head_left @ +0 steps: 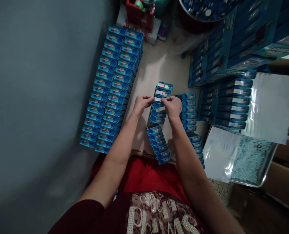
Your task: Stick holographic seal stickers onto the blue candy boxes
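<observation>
A short column of blue boxes [157, 120] stands on the table in front of me, with pale stickers on the far ones. Across one box end lies a small white sticker [157, 99]. My left hand [142, 104] pinches its left end, fingertips closed at the box's edge. My right hand [173, 106] is closed in a pinch at the right end. A second white strip [160, 109] pokes out from beneath the right fingers. Nearer to me, another row of blue boxes [159, 143] continues the column at a slant.
Two long rows of blue boxes [105, 94] line the left wall. More boxes [189, 112] stand right of my right hand. Stacked display cartons [222, 65], white sheets [268, 104] and a metal tray [263, 178] occupy the right. A red tape dispenser [137, 14] and a round tub [190, 22] are behind.
</observation>
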Demonstrator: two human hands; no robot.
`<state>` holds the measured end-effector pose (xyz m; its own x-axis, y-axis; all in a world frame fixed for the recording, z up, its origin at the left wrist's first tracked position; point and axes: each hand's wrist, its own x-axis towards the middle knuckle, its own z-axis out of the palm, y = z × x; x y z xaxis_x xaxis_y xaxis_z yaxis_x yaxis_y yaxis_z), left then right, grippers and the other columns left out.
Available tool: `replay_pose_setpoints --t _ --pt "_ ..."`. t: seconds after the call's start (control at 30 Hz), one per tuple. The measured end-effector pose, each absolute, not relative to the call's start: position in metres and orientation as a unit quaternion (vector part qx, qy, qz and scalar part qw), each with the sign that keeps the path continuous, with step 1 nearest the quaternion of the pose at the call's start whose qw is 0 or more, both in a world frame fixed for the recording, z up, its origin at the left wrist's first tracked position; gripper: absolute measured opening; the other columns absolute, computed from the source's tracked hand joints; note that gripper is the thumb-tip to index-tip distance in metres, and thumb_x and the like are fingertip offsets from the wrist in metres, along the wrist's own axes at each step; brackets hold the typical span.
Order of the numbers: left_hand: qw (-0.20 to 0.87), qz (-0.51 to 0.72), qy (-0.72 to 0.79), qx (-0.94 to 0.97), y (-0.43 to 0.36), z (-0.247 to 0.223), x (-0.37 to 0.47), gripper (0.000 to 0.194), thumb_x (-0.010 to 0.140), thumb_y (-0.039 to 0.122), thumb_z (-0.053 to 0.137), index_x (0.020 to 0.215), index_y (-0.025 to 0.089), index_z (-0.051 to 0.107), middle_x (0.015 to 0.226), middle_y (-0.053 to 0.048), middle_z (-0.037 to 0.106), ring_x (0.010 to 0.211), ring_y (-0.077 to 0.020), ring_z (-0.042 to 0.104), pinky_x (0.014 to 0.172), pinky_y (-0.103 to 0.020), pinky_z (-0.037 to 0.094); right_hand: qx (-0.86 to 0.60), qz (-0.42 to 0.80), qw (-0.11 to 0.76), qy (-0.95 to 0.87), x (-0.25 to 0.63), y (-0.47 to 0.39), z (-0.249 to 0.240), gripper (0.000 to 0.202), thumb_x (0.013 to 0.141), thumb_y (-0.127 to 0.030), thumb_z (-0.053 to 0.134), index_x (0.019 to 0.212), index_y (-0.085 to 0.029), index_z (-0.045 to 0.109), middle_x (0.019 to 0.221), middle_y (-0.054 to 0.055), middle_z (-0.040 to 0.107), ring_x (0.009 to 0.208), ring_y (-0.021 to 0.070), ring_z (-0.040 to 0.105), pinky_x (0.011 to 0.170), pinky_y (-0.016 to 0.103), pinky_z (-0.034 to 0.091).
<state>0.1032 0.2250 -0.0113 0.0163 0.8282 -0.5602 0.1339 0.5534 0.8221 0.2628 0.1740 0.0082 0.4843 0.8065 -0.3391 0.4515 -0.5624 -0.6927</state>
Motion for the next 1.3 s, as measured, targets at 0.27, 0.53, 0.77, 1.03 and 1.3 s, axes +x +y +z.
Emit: replay_pose_setpoints --t 0.27,0.53,0.77,1.03,1.3 --pt "0.647 0.311 0.659 0.225 0.216 -0.026 0.114 0.036 0.077 0.031 0.093 0.088 0.019 0.062 0.072 0.003 0.068 0.060 -0.0071 0.059 0.064 -0.021 0.047 -0.822 0.337 0.331 -0.319 0.279 0.172 -0.021 0.037 0.068 -0.046 0.082 0.088 -0.019 0.065 0.084 0.005 0.071 0.085 0.0242 0.066 0.077 0.031 0.051" --pt "0.446 0.317 0.709 0.444 0.180 0.006 0.090 0.033 0.082 0.035 0.086 0.106 0.018 0.072 0.094 -0.006 0.077 0.086 -0.0170 0.072 0.075 -0.025 0.055 -0.814 0.332 0.378 -0.289 0.281 0.153 0.003 0.029 0.073 -0.041 0.075 0.089 -0.019 0.063 0.087 0.004 0.069 0.085 0.0212 0.064 0.080 0.032 0.051" --pt "0.687 0.283 0.574 0.343 0.121 0.026 0.104 0.065 0.079 0.076 0.079 0.101 0.016 0.075 0.088 -0.009 0.078 0.065 -0.0139 0.070 0.062 -0.025 0.056 -0.764 0.372 0.455 -0.267 0.265 0.148 0.028 0.035 0.078 -0.050 0.078 0.080 -0.024 0.054 0.074 -0.001 0.062 0.074 0.0183 0.061 0.072 0.030 0.050" --pt "0.667 0.350 0.589 0.292 0.115 0.041 0.121 0.048 0.077 0.058 0.089 0.088 0.016 0.069 0.088 -0.005 0.077 0.068 -0.0109 0.069 0.065 -0.023 0.057 -0.729 0.419 0.466 -0.275 0.262 0.140 0.023 0.048 0.080 -0.067 0.074 0.081 -0.024 0.053 0.072 -0.002 0.058 0.070 0.0158 0.059 0.064 0.029 0.049" --pt "0.464 0.314 0.656 0.506 0.146 0.036 0.096 0.021 0.088 0.036 0.077 0.077 0.018 0.073 0.075 -0.002 0.071 0.066 -0.0141 0.067 0.066 -0.024 0.053 -0.680 0.488 0.487 -0.250 0.263 0.123 0.019 0.052 0.057 -0.041 0.087 0.094 -0.022 0.057 0.070 -0.006 0.064 0.067 0.0169 0.065 0.070 0.031 0.054"
